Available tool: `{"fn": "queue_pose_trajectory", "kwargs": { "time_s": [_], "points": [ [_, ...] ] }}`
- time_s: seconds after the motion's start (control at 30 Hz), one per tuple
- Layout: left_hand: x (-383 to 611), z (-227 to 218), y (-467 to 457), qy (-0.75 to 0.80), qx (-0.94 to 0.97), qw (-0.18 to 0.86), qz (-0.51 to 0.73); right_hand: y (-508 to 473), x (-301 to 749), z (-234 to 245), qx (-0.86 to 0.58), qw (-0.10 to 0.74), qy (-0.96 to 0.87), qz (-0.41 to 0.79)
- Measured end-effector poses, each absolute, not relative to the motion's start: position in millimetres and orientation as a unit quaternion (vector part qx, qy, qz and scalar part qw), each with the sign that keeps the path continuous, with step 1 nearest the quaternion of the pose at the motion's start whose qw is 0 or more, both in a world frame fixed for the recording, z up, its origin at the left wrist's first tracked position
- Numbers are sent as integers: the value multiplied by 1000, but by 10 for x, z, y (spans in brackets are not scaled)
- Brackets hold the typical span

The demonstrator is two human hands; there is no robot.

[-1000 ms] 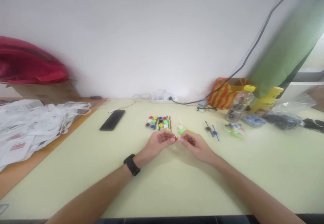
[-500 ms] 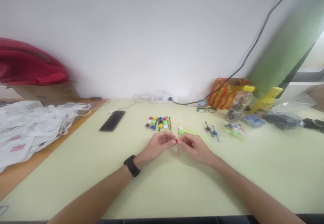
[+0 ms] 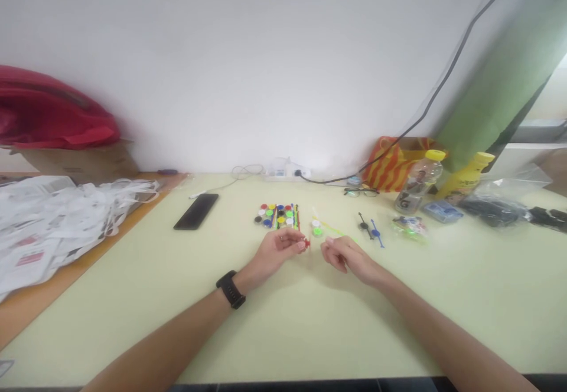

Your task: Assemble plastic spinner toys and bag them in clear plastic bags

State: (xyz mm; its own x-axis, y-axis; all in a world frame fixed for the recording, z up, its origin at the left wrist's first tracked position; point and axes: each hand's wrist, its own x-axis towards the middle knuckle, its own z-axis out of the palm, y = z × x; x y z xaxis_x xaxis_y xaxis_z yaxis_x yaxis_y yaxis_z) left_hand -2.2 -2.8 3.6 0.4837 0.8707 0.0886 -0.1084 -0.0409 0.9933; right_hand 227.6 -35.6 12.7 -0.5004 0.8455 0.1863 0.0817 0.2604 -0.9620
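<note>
My left hand [image 3: 279, 250] pinches a small red arrow spinner [image 3: 306, 242] by its round base. The spinner's thin arrow shows only as a faint upright smear. A little to the right, my right hand [image 3: 345, 256] hovers apart from it with fingers curled in and nothing visible in them. Just beyond the hands lie a white disc [image 3: 316, 224], a green disc [image 3: 316, 232] and a yellow-green arrow [image 3: 332, 227]. Colored discs [image 3: 268, 213] sit in rows behind my left hand, with loose arrows [image 3: 297, 218] among them. A black spinner [image 3: 364, 226] and a blue spinner [image 3: 375, 233] rest farther right.
A phone [image 3: 196, 211] lies left of the discs. White bags [image 3: 53, 221] pile up at the far left. Toward the right are glasses [image 3: 361, 192], a bag of small parts [image 3: 410, 226], a clear bottle [image 3: 419, 182] and a yellow bottle [image 3: 465, 178]. A power strip [image 3: 281, 170] is against the wall.
My right hand has let go of the red spinner's arrow and drawn back to the right, fingers curling. The arrow has gone from sharp to blurred. My left hand stays in place.
</note>
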Motion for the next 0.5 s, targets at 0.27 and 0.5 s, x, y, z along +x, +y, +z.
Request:
{"fn": "queue_pose_trajectory", "kwargs": {
  "time_s": [0.27, 0.5],
  "points": [
    [-30, 11, -22, 310, 615, 610, 393, -339, 2194, 86, -412, 381, -708, 429],
    [-27, 0, -26, 300, 618, 613, 391, -347, 2135, 26, -421, 372, -720, 407]
  ]
}}
